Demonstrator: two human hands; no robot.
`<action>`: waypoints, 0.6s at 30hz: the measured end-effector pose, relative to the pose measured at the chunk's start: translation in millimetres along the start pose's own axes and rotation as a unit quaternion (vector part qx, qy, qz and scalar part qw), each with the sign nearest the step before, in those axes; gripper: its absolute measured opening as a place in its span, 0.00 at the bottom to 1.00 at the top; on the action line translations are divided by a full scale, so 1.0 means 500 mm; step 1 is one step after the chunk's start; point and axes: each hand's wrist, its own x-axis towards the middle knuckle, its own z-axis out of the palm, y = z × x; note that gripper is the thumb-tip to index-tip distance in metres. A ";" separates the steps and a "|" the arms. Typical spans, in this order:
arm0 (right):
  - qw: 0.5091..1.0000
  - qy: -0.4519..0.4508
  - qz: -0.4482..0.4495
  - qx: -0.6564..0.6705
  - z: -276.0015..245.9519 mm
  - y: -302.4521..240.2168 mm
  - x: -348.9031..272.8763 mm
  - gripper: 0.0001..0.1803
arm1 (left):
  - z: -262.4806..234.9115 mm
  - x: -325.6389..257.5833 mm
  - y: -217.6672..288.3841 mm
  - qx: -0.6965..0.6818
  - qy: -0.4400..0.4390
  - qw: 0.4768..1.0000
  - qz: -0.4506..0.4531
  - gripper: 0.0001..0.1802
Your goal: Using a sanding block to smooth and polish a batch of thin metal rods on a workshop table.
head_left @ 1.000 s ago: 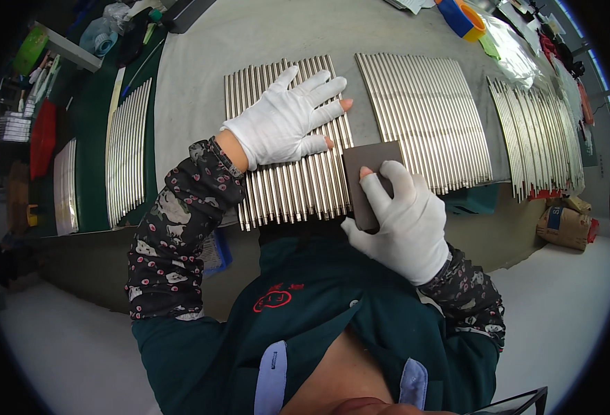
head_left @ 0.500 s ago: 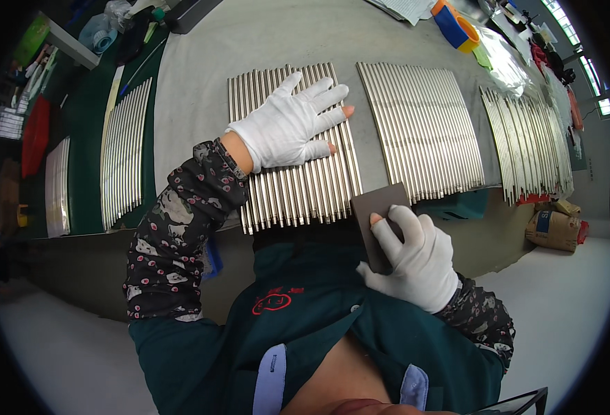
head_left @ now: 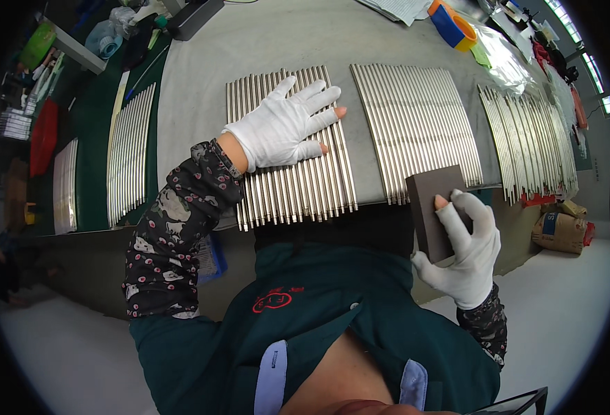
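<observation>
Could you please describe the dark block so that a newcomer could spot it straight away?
Start at the grey table with its rows of metal rods. Off its near edge, the gloved right hand holds a dark brown sanding block, the only dark, flat rectangular thing among shiny rods.

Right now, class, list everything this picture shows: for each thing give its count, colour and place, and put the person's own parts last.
Batches of metal rods: at least five, silvery, laid side by side across the table.
Table: one, grey top, in front of the person.
Block: one, dark brown, held at the table's near edge.
Tape roll: one, blue and yellow, far right of the table.
Paper bag: one, brown, on the floor at right.
Red thing: one, at the left edge, too unclear to identify.
Left hand: white glove with cut fingertips, pressed flat on the middle batch of rods.
Right hand: white glove, gripping the block.
</observation>
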 end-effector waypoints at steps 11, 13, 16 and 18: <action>0.992 0.078 0.079 -0.052 -0.004 0.069 -0.040 0.40 | -0.023 0.178 0.053 -0.061 0.048 0.993 0.091 0.35; 0.994 0.060 0.080 -0.054 -0.002 0.068 -0.038 0.41 | 0.003 0.196 0.073 -0.074 0.014 0.994 0.080 0.36; 0.994 0.046 0.085 -0.054 0.003 0.077 -0.046 0.42 | 0.011 0.182 0.084 -0.034 -0.016 0.996 0.079 0.36; 0.993 0.048 0.094 -0.047 0.007 0.083 -0.054 0.42 | -0.003 0.152 0.074 -0.010 -0.063 0.995 0.078 0.37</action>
